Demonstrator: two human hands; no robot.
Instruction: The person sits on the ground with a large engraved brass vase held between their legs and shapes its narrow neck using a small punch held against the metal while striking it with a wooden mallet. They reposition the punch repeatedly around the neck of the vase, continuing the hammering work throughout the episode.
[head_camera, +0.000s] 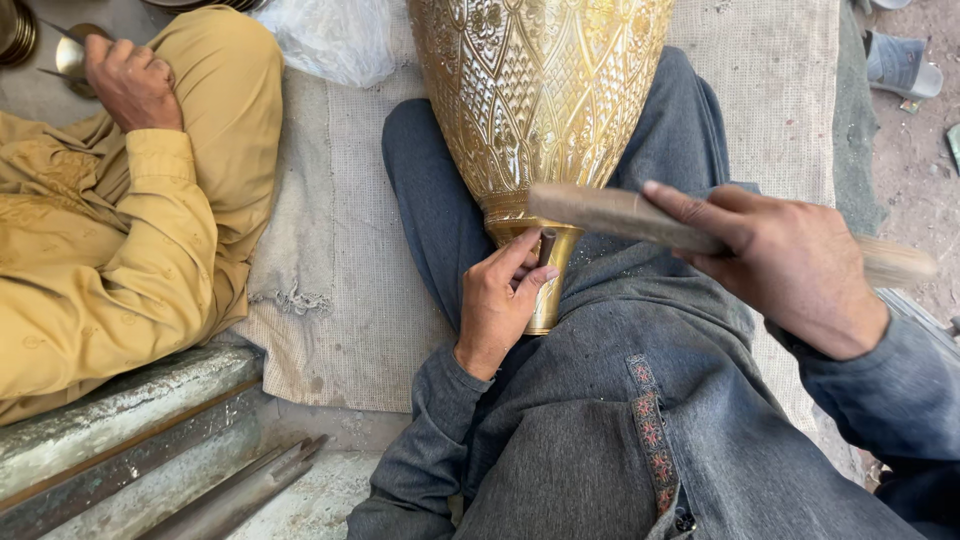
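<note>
Two hands: both busy on the brass vase (535, 90), which lies across the grey-clad lap, narrow neck toward the worker.
Left hand (500, 300): fingers pinched round a small punch (547, 245) set against the neck.
Right hand (790, 265): closed round a wooden mallet (610, 212), raised over the punch.
Progress: body densely chased with lattice; the smooth neck band looks unworked.
Alongside: a person in mustard clothing (120, 230) on coarse cloth (340, 250).

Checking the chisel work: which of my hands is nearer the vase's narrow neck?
Left. The left hand rests against the brass vase neck; the right hand holds a wooden stick off to its side.
</note>
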